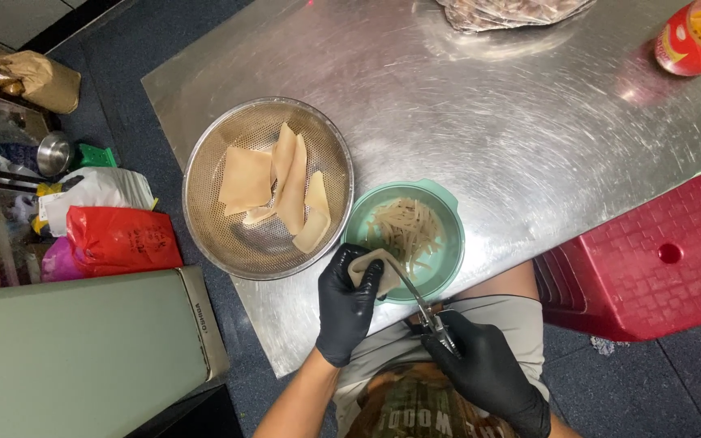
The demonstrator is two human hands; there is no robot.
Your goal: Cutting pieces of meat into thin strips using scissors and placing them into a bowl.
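— What are the two hands doing?

— Both wear black gloves. The left hand (349, 302) has its grip curled tight around a pale, folded sheet of food (369, 268), holding it at the near edge of the green bowl (446, 212). The right hand (487, 371) has its grip closed through the handles of a pair of scissors (419, 304), whose blades point up and left to meet the folded sheet.

— And what's in the green bowl?

— A heap of thin pale strips (406, 229). The bowl sits on the steel surface (529, 138), near its front edge, just above the person's lap.

— Anything beside it?

— To its left, touching or nearly so, stands a metal colander (204, 174) holding several flat tan sheets (273, 185) that overlap one another.

— What else is around?

— At the far right corner of the surface lies a red packet (695, 36); at the far edge a clear bag (505, 10), its contents too cut off to tell. A red plastic stool (651, 259) stands at the right, off the surface. On the left, down on the floor, sit a red bag (119, 241) and a white bag (95, 191).
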